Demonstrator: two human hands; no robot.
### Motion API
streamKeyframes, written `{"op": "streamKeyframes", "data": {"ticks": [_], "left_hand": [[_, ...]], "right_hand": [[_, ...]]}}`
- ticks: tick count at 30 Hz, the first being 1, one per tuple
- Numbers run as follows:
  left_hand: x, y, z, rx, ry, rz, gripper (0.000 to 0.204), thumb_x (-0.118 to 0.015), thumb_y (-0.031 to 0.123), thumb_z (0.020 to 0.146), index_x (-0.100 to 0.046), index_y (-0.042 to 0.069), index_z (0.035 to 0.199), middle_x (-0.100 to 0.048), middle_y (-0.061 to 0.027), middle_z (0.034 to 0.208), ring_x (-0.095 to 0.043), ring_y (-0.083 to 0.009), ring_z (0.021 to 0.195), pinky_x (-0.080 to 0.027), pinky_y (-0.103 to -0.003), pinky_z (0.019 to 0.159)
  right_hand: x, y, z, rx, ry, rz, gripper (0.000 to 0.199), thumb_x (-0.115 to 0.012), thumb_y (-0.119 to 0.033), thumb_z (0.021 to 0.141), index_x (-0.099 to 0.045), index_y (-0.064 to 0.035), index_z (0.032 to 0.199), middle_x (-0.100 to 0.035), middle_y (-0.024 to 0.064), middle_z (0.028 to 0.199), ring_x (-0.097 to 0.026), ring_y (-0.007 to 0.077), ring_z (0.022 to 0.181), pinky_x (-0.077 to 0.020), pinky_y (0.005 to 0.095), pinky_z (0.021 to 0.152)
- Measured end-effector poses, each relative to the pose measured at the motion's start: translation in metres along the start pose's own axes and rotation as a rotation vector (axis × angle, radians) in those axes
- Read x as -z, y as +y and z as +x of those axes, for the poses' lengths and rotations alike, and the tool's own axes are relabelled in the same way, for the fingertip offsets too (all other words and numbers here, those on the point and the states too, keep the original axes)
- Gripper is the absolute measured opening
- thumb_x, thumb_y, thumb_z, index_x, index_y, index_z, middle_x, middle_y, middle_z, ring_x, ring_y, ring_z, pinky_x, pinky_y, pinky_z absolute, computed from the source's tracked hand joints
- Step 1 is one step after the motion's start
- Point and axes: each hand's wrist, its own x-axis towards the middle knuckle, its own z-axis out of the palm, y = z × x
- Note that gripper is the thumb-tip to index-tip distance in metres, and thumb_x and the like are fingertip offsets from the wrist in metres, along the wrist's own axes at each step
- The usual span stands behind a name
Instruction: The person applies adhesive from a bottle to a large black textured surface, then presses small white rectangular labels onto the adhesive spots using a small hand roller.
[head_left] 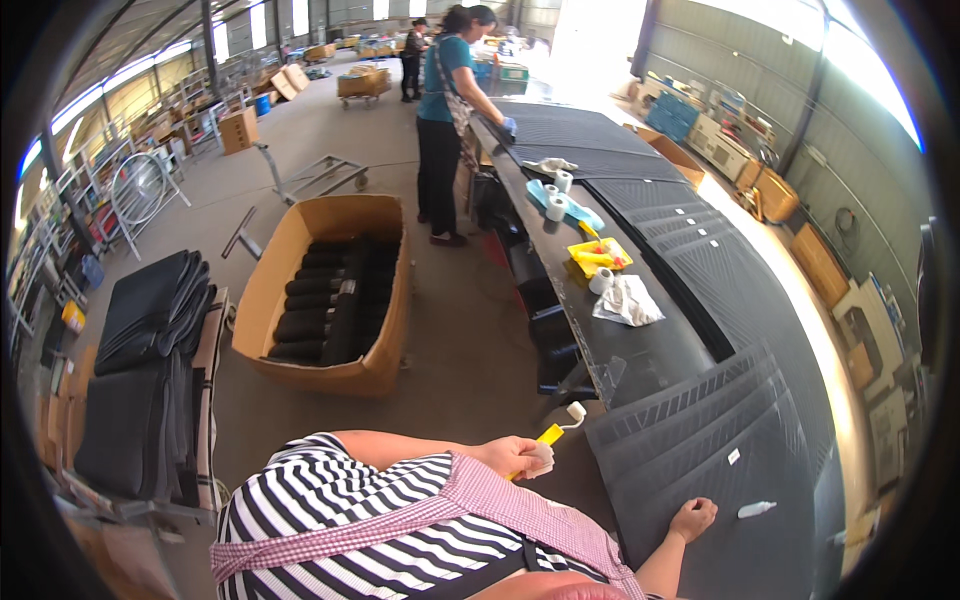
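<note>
- Looking over the head view: the left hand (515, 457) grips the yellow handle of a small roller (550, 434), fingers closed around it, with a white wad (541, 460) bunched in the same grasp; paper or cloth, I cannot tell.
- The roller's long axis runs from the left hand forward and to the right, its pale head near the left edge of the black mat (690, 440). Whether the two touch cannot be told from here.
- The right hand (693, 518) is over the mat, fingers curled loosely inward; I cannot tell whether they pinch anything.
- A white bottle (756, 509) lies on its side on the mat, to the right of the right hand, the nearer of the two. Its nozzle points right, away from the fingers.
- Materials: the mat is matt black, rubbery in look, with raised ribs and a small white label (734, 457). The roller head is short and cylindrical; the bottle is smooth, apparently plastic.
- Farther along the dark tabletop (665, 365): a crinkled clear bag (629, 301) with white contents, and a shallow yellow tray (600, 255).
</note>
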Motion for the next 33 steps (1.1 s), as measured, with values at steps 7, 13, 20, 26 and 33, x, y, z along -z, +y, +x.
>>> {"op": "streamKeyframes", "data": {"ticks": [7, 13, 20, 26, 33], "left_hand": [[0.0, 0.001, 0.003, -0.042, -0.062, 0.099, 0.022, -0.063, 0.022, 0.097, -0.062, 0.006, 0.113, -0.06, -0.0063, 0.094, -0.056, -0.0155, 0.084, -0.045, -0.031, 0.078], [-0.006, 0.012, -0.003, 0.005, 0.012, 0.088, 0.015, -0.063, 0.019, 0.097, -0.066, 0.008, 0.106, -0.062, -0.007, 0.092, -0.058, -0.0152, 0.084, -0.047, -0.032, 0.08], [0.004, 0.004, 0.011, 0.016, -0.091, 0.128, 0.009, -0.063, 0.016, 0.097, -0.066, 0.008, 0.1, -0.062, -0.0066, 0.089, -0.059, -0.0158, 0.083, -0.048, -0.031, 0.08], [0.008, -0.001, 0.028, 0.035, -0.193, 0.17, 0.034, -0.067, 0.015, 0.095, -0.061, 0.003, 0.125, -0.064, -0.008, 0.106, -0.059, -0.0145, 0.09, -0.049, -0.027, 0.08], [0.003, 0.007, 0.032, 0.108, -0.156, 0.213, 0.034, -0.067, 0.017, 0.095, -0.061, 0.003, 0.125, -0.063, -0.0062, 0.104, -0.059, -0.0148, 0.092, -0.049, -0.028, 0.08]], "right_hand": [[-0.018, 0.039, -0.002, 0.078, 0.037, -0.14, 0.005, -0.06, -0.007, 0.081, -0.061, -0.0041, 0.084, -0.06, 0.0134, 0.094, -0.057, 0.0333, 0.094, -0.0457, 0.0427, 0.087], [-0.033, 0.046, -0.003, 0.164, 0.204, -0.149, 0.005, -0.061, -0.007, 0.081, -0.06, -0.0034, 0.085, -0.06, 0.0133, 0.094, -0.057, 0.0334, 0.093, -0.0459, 0.0431, 0.086], [-0.02, 0.028, 0.0, 0.077, 0.062, -0.118, 0.005, -0.061, -0.007, 0.081, -0.061, -0.0037, 0.084, -0.059, 0.0135, 0.094, -0.057, 0.0329, 0.094, -0.0458, 0.0424, 0.087], [-0.007, 0.018, -0.003, 0.034, 0.023, -0.156, 0.005, -0.06, -0.008, 0.083, -0.061, -0.0035, 0.085, -0.059, 0.0139, 0.097, -0.057, 0.0329, 0.096, -0.0455, 0.0423, 0.088], [0.0, 0.007, -0.004, -0.031, -0.048, -0.156, 0.005, -0.061, -0.007, 0.082, -0.06, -0.0035, 0.085, -0.059, 0.0136, 0.097, -0.057, 0.0329, 0.097, -0.0456, 0.0422, 0.089]]}}
